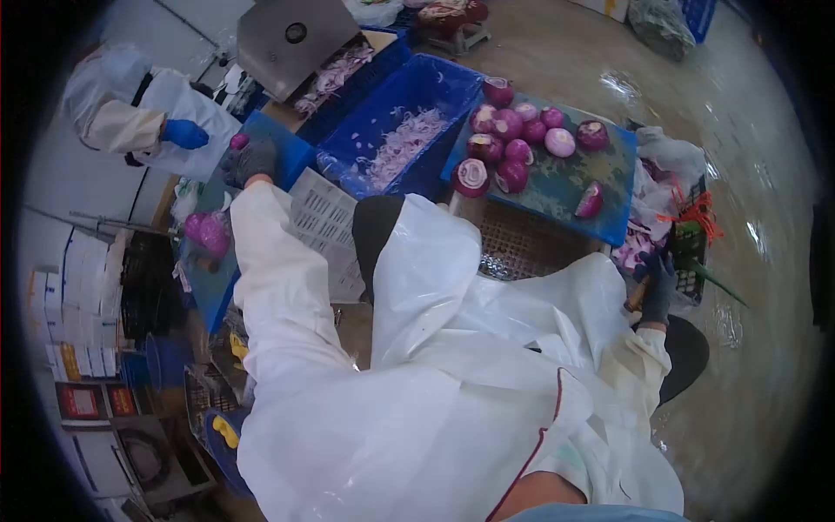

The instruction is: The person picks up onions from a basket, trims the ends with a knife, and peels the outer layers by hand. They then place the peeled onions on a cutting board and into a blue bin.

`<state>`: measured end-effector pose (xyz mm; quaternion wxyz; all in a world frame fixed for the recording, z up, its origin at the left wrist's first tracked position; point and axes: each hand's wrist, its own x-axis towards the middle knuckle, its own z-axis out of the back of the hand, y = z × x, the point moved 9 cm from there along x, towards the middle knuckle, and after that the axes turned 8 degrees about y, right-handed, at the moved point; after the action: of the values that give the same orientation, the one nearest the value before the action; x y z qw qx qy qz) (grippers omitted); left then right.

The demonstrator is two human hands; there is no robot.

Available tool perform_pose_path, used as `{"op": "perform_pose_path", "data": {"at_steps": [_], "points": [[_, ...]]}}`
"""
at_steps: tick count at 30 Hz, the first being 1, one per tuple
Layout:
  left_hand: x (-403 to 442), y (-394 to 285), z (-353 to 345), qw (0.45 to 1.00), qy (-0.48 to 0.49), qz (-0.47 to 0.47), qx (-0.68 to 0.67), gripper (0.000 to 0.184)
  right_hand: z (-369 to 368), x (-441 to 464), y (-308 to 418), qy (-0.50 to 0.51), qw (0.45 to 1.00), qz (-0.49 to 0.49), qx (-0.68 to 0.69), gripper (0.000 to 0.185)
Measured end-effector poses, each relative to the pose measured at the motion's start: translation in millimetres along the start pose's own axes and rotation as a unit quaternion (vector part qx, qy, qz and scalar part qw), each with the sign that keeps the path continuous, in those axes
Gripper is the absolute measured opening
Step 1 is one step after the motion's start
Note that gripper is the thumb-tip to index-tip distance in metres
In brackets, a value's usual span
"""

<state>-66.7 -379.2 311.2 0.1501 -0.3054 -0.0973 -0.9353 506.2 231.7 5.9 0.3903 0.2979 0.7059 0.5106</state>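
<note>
My left hand (pixel 252 163), in a dark grey glove, reaches out to the blue board on the left. Its fingers curl against a small peeled red onion (pixel 239 140). Low at my right side, my right hand (pixel 658 285) wears a dark glove, fingers bent, beside a black crate (pixel 690 283) of onion skins. A narrow brown piece (pixel 637 294) shows along its palm; what it is I cannot make out. Ahead of my knees, several red onions (pixel 507 124) sit on a worn blue cutting board (pixel 557 187). One cut piece (pixel 589 200) lies apart near the board's right edge.
A blue bin (pixel 348 157) holds sliced onion, beside a steel slicing machine (pixel 296 43). At the left a co-worker's blue-gloved hand (pixel 184 133) is near my left hand. A bag of onions (pixel 207 233) rests on the left board. Orange strings (pixel 696 213) hang over the crate.
</note>
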Motion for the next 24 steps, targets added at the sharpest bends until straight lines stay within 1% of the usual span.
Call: {"op": "perform_pose_path", "data": {"at_steps": [1, 3, 4, 5, 6, 7, 8, 9, 10, 11, 12, 14, 15, 17, 19, 20, 21, 23, 24], "points": [[-8, -17, 6, 0.998, -0.005, -0.055, -0.005, 0.061, -5, 0, 1, 0.012, 1.000, 0.015, 0.003, 0.029], [-38, -63, 41, 0.986, -0.017, -0.166, -0.017, 0.060, -11, 0, -1, 0.007, 1.000, 0.007, -0.002, 0.028], [-79, -99, 93, 0.962, 0.007, -0.273, -0.016, 0.054, -10, 3, -4, 0.003, 1.000, 0.007, -0.018, 0.028], [-107, -125, 113, 0.942, -0.064, -0.318, -0.086, 0.049, -10, 7, -9, 0.020, 0.999, 0.000, -0.031, 0.029], [-137, -148, 129, 0.908, -0.133, -0.363, -0.160, 0.043, -8, 5, -5, 0.011, 0.996, 0.021, -0.081, 0.026], [-171, -169, 144, 0.861, -0.196, -0.403, -0.239, 0.038, -19, 2, -2, 0.024, 0.999, 0.017, -0.027, 0.027], [-201, -201, 142, 0.825, -0.148, -0.453, -0.302, 0.036, -13, 4, -10, 0.003, 1.000, 0.018, -0.020, 0.035], [-235, -231, 140, 0.780, -0.098, -0.500, -0.363, 0.033, -12, 3, -9, 0.029, 0.992, -0.006, -0.121, 0.042], [-271, -259, 140, 0.728, -0.046, -0.542, -0.418, 0.030, -14, 4, -11, 0.019, 0.998, 0.045, -0.034, 0.044], [-306, -287, 140, 0.691, 0.021, -0.572, -0.441, 0.030, 0, 14, -19, 0.009, 0.988, 0.064, -0.142, 0.043], [-341, -310, 140, 0.652, 0.086, -0.598, -0.457, 0.031, -2, 12, -21, 0.013, 0.993, 0.038, -0.111, 0.042], [-410, -360, 123, 0.595, 0.264, -0.615, -0.444, 0.037, -7, 5, -23, 0.014, 0.999, -0.014, -0.050, 0.040], [-436, -374, 118, 0.611, 0.259, -0.611, -0.432, 0.037, -9, 1, -21, 0.007, 0.999, -0.030, -0.028, 0.039], [-487, -395, 103, 0.649, 0.244, -0.597, -0.404, 0.039, -7, 3, -22, 0.023, 0.998, -0.021, -0.047, 0.038], [-522, -410, 90, 0.689, 0.225, -0.578, -0.376, 0.042, -9, 2, -19, 0.006, 0.997, -0.023, -0.074, 0.035], [-527, -410, 96, 0.695, 0.205, -0.575, -0.380, 0.045, -11, 1, -16, -0.003, 0.996, -0.024, -0.089, 0.034], [-533, -410, 103, 0.700, 0.184, -0.572, -0.385, 0.049, -15, -1, -14, 0.005, 0.997, -0.025, -0.071, 0.031], [-540, -396, 125, 0.680, 0.120, -0.582, -0.429, 0.059, -25, -7, -9, 0.021, 0.999, -0.025, -0.032, 0.025], [-543, -398, 127, 0.660, 0.149, -0.588, -0.443, 0.061, -35, -12, -5, 0.055, 0.998, -0.019, -0.009, 0.024]]}}
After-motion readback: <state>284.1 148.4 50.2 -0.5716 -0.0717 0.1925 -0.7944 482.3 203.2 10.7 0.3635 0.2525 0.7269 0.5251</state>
